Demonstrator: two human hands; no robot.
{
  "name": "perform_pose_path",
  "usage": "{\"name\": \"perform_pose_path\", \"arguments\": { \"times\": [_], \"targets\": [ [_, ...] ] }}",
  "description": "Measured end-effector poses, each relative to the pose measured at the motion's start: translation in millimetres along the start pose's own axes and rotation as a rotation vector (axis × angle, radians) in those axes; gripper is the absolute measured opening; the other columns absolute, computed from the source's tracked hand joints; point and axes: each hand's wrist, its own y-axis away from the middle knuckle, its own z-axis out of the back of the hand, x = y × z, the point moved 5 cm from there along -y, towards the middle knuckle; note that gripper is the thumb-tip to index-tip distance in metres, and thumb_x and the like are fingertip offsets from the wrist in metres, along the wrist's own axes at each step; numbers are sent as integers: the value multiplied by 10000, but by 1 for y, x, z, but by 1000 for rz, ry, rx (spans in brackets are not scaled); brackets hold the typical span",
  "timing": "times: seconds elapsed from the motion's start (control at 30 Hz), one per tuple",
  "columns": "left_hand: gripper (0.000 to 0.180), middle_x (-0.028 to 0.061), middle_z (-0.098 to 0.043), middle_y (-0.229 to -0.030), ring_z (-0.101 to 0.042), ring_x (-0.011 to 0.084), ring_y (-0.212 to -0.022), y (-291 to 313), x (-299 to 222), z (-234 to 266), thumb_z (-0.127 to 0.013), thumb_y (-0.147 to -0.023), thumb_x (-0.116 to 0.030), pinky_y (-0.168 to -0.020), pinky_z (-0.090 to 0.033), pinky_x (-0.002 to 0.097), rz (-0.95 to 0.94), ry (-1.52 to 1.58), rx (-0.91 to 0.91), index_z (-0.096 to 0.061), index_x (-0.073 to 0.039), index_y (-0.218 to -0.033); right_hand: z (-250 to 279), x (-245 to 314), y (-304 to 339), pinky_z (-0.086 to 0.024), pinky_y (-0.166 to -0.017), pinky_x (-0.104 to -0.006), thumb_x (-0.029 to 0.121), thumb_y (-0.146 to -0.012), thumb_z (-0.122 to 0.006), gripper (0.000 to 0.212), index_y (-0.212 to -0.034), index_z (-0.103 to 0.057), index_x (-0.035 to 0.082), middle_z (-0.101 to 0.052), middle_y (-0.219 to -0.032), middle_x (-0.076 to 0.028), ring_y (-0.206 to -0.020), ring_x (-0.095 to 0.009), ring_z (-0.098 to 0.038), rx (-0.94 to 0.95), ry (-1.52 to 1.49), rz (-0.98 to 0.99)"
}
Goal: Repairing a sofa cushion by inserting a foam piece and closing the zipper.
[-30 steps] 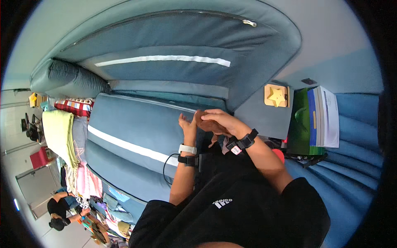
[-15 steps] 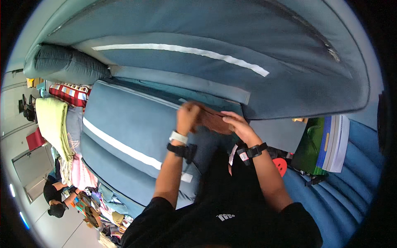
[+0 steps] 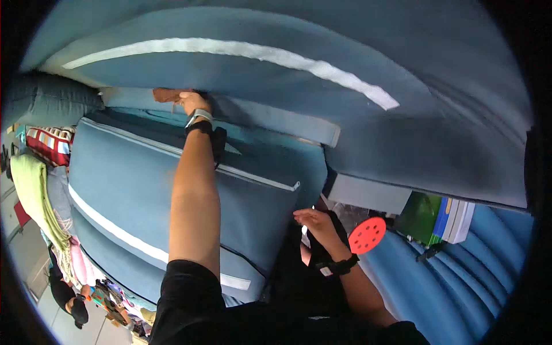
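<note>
Brown cloth (image 3: 166,95) is pinched in the fingers of the left hand (image 3: 195,103), beyond the far edge of the blue cushion (image 3: 129,172). Fingers of the right hand (image 3: 321,225) are loosely extended near the cushion's right end; right of the cushion are a red perforated disc (image 3: 367,235) and a green box (image 3: 418,215).

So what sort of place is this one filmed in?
Indoors, perhaps a shared workroom, though I can't be sure: large blue-grey padded upholstery fills much of the view, folded cloths lie at left, and another person is beyond them.
</note>
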Motion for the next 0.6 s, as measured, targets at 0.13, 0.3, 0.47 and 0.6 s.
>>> {"name": "perform_pose_path", "arguments": {
  "times": [0.13, 0.3, 0.47, 0.6],
  "targets": [
    [406, 230, -601, -1003, -615, 349, -932, 18, 31, 26, -615, -811, -223, -824, -482, 347, 86, 128, -147, -473, 81, -1038, -12, 10, -7, -468, -825, -240, 136, -905, -572, 198, -1055, -629, 19, -657, -967, -65, -911, -125, -612, 55, 65, 38],
    [377, 194, -644, -1010, -659, 295, -900, 52, -35, 44, -564, -852, -210, -751, -534, 362, -154, -66, 129, -474, 76, -1080, -11, -8, -13, -471, -822, -240, 126, -909, -562, 189, -1053, -627, 21, -659, -977, -76, -914, -137, -624, 46, -32, 46],
    [308, 252, -584, -1031, -589, 342, -937, 135, -150, 16, -458, -874, -221, -769, -492, 420, -310, 52, 126, -557, 43, -996, -6, 9, -5, -474, -847, -252, 81, -902, -532, 200, -1060, -608, -17, -652, -939, -70, -917, -132, -618, 59, 31, 40],
    [261, 236, -599, -951, -586, 343, -851, 174, -194, -40, -478, -821, -200, -742, -460, 451, -196, 207, -92, -549, 27, -929, -27, 5, -11, -474, -844, -253, 92, -910, -539, 184, -1043, -606, -16, -654, -950, -68, -933, -140, -621, 196, 27, 86]
  ]
}}
